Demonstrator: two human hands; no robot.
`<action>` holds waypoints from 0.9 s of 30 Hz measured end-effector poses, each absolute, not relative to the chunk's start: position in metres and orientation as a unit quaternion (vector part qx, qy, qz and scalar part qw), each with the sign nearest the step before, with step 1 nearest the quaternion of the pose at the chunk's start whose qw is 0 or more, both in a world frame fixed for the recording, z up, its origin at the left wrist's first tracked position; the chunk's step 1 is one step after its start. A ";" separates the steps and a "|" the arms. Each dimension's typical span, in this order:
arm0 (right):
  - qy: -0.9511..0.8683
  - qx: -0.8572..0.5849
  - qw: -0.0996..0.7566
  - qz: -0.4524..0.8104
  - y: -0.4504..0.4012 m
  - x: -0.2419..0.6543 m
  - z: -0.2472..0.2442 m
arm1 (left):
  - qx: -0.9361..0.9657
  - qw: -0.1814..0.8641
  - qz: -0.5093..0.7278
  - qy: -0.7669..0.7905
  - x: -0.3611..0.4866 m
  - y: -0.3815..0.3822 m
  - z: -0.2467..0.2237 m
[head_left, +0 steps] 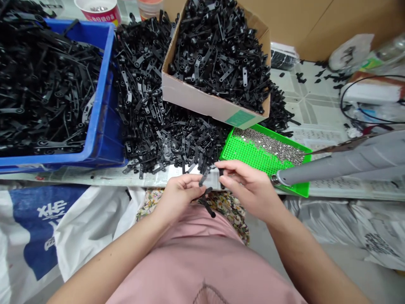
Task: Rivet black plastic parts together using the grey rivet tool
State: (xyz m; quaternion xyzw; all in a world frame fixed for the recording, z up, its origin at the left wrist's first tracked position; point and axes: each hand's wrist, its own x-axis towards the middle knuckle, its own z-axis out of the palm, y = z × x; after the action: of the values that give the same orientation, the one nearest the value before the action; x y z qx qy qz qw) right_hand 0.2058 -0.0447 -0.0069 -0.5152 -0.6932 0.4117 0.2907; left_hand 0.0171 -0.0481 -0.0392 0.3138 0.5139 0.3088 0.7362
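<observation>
My left hand is closed around black plastic link arms, slim pieces that stick out past its fingertips over my lap. Close on its right, my right hand pinches a small black plastic piece between thumb and fingers; its exact shape is partly hidden. Both hands are at the table's front edge, fingertips a short gap apart. Just beyond them spreads a heap of similar black plastic parts. A green perforated tray holding small silvery metal pieces lies behind my right hand.
A blue crate full of black parts stands at left. The cardboard box, also full, rests on the heap. A grey cylindrical tool reaches over the tray from the right. Behind stands a red-and-white tub.
</observation>
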 end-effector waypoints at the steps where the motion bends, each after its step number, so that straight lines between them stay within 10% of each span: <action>1: -0.683 -0.503 0.302 0.435 -0.045 0.203 -0.006 | 0.315 0.737 0.310 0.511 0.017 -0.048 -0.037; 27: -0.718 -0.449 0.317 0.427 -0.036 0.206 -0.006 | 0.362 0.771 0.265 0.451 0.020 -0.052 -0.012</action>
State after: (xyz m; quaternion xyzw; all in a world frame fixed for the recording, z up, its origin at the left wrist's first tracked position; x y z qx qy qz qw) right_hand 0.2060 -0.0363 -0.0059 -0.4488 -0.7183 0.4270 0.3165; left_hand 0.0203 -0.0517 -0.0123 0.3621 0.4513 0.2650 0.7713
